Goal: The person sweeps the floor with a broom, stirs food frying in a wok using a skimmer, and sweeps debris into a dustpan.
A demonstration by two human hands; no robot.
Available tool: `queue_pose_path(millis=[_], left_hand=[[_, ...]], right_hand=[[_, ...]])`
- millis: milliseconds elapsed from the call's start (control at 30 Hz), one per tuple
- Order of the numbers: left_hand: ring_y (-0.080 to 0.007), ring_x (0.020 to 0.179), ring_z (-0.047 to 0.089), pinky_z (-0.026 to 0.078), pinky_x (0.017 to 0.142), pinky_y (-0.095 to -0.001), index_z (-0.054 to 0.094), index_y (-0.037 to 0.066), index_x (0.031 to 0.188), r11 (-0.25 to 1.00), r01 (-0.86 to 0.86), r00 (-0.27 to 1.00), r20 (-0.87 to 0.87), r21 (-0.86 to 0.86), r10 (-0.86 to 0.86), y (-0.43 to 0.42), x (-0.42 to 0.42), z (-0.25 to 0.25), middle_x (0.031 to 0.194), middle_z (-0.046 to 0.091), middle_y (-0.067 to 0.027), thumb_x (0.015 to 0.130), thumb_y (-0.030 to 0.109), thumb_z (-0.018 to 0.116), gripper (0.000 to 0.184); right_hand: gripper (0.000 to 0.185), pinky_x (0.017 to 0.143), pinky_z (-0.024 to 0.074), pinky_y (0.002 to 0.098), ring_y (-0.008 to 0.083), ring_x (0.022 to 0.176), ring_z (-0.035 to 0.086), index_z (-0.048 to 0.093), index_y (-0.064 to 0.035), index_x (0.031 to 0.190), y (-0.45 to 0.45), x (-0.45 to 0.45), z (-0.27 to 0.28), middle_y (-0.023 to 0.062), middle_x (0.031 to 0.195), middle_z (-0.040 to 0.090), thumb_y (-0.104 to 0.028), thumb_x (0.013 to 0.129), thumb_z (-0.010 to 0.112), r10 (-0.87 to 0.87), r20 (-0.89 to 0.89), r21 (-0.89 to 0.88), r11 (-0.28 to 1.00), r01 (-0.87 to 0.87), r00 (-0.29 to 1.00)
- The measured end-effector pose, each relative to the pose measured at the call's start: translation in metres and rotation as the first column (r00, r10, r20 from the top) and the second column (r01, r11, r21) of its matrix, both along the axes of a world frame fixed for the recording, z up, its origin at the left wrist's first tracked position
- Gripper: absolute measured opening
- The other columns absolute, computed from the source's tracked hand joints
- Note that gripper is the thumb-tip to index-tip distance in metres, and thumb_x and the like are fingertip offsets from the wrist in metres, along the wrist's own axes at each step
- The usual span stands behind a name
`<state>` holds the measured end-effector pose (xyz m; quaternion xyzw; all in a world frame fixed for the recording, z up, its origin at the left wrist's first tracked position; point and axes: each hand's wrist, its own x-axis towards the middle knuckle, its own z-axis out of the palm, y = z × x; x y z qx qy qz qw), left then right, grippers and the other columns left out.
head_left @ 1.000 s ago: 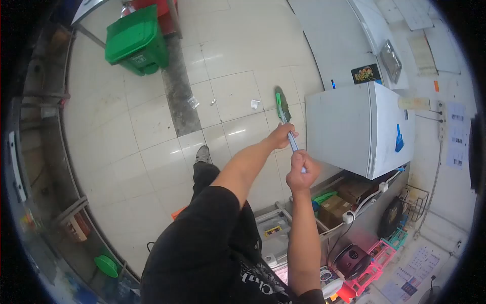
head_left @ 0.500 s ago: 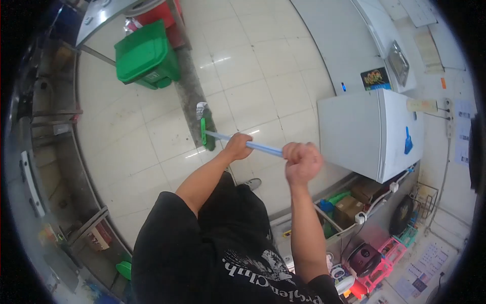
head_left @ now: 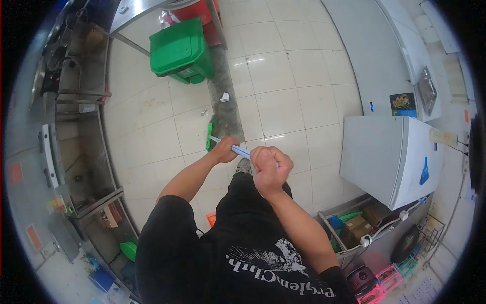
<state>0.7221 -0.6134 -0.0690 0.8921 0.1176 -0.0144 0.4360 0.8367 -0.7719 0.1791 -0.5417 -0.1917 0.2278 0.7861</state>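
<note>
A broom with a green head [head_left: 209, 137] touches the tiled floor left of my feet. My left hand [head_left: 225, 150] is closed round its pale blue handle [head_left: 241, 151], near the broom head. Higher up, my right hand [head_left: 272, 166] wraps the handle near its top end. A crumpled white scrap [head_left: 225, 97] lies on the dark floor strip [head_left: 221, 71], beyond the broom head. Smaller litter [head_left: 204, 112] sits on the pale tiles just left of that strip. My grey shoe [head_left: 243, 165] shows below the handle.
A green lidded bin [head_left: 177, 48] stands at the upper left, beside a steel table [head_left: 134, 12] and a red container [head_left: 212, 30]. Metal shelving [head_left: 86, 131] lines the left side. To the right is a white fridge [head_left: 374, 157], with a low rack [head_left: 336, 235] holding boxes below it.
The broom head has swung from the right across to the left, and the white scrap now lies on the dark strip. Both hands have kept hold of the handle. The view has shifted.
</note>
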Motion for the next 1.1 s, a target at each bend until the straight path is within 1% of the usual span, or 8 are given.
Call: queue_pose_path(millis=[133,367,433,500,700,800,900,1100], left_hand=[[-0.0427,0.092,0.062,0.050,0.086,-0.0490,0.071,0.006,0.082,0.996,0.070,0.946,-0.319,0.052,-0.050,0.019,0.001,-0.011,0.089,0.070,-0.0203,0.079,0.028,0.069,0.022],[-0.0418,0.092,0.063,0.051,0.087,-0.0479,0.074,0.006,0.089,0.987,-0.008,0.938,-0.340,0.160,0.063,-0.018,0.063,0.027,0.093,0.071,-0.0202,0.078,0.026,0.070,0.024],[-0.0410,0.093,0.063,0.050,0.086,-0.0476,0.073,0.005,0.088,0.971,-0.169,0.972,-0.134,0.166,0.192,-0.050,0.097,0.040,0.091,0.070,-0.0207,0.074,0.026,0.071,0.025],[-0.0441,0.072,0.061,0.047,0.070,-0.0510,0.064,0.005,0.070,0.985,-0.153,0.988,0.014,0.075,0.152,-0.083,0.156,0.086,0.072,0.063,-0.0199,0.074,0.020,0.071,0.018],[-0.0440,0.068,0.061,0.050,0.066,-0.0461,0.063,0.005,0.068,0.964,0.058,0.936,0.351,-0.259,0.038,-0.164,0.315,0.139,0.066,0.062,-0.0172,0.075,0.018,0.073,0.017],[-0.0408,0.076,0.064,0.051,0.072,-0.0452,0.066,0.007,0.074,0.934,0.156,0.955,0.292,-0.321,-0.059,-0.164,0.375,0.092,0.077,0.066,-0.0169,0.074,0.018,0.075,0.014],[-0.0430,0.080,0.061,0.049,0.074,-0.0493,0.059,0.005,0.063,0.919,-0.069,0.867,0.433,-0.388,0.248,-0.143,0.404,0.031,0.072,0.062,-0.0178,0.068,0.014,0.071,0.016],[-0.0420,0.088,0.063,0.051,0.082,-0.0495,0.069,0.005,0.076,0.990,-0.141,0.969,0.200,-0.031,0.144,-0.047,0.338,0.000,0.086,0.070,-0.0183,0.071,0.021,0.071,0.016]], right_hand=[[0.038,0.053,0.0341,0.0311,0.0123,0.055,0.039,0.036,-0.0038,0.064,-0.004,0.018,-0.055,0.0038,0.058,0.042,-0.007,0.100,0.048,0.039,-0.067,-0.107,0.993,-0.046,0.997],[0.034,0.055,0.0362,0.0307,0.0136,0.058,0.042,0.041,0.0013,0.066,-0.057,0.109,-0.032,0.0061,0.063,0.048,-0.005,0.099,0.046,0.187,0.006,-0.106,0.977,-0.185,0.982],[0.026,0.054,0.0370,0.0297,0.0124,0.058,0.047,0.054,0.0043,0.072,-0.079,0.158,0.016,0.0069,0.064,0.051,-0.008,0.096,0.054,0.243,0.075,-0.117,0.965,-0.233,0.967],[0.023,0.055,0.0413,0.0319,0.0180,0.057,0.051,0.055,0.0044,0.073,-0.097,0.202,0.068,0.0085,0.066,0.053,-0.007,0.093,0.055,0.291,0.206,-0.066,0.957,-0.283,0.934],[0.020,0.055,0.0458,0.0355,0.0239,0.053,0.053,0.054,0.0017,0.070,-0.129,0.272,0.174,0.0096,0.062,0.053,-0.006,0.086,0.062,0.299,0.305,-0.036,0.952,-0.303,0.904],[0.025,0.054,0.0436,0.0341,0.0214,0.051,0.050,0.053,-0.0013,0.068,-0.112,0.294,0.140,0.0090,0.059,0.051,-0.010,0.089,0.062,0.282,0.559,-0.375,0.925,-0.066,0.780],[0.042,0.052,0.0349,0.0345,0.0177,0.051,0.041,0.037,-0.0055,0.063,-0.069,0.314,0.069,0.0053,0.056,0.045,-0.018,0.099,0.054,0.192,0.557,-0.379,0.924,0.042,0.808],[0.035,0.052,0.0359,0.0370,0.0175,0.049,0.034,0.038,-0.0058,0.068,-0.022,0.323,0.011,0.0041,0.055,0.036,-0.013,0.100,0.050,0.034,0.144,0.065,0.997,-0.044,0.989]])
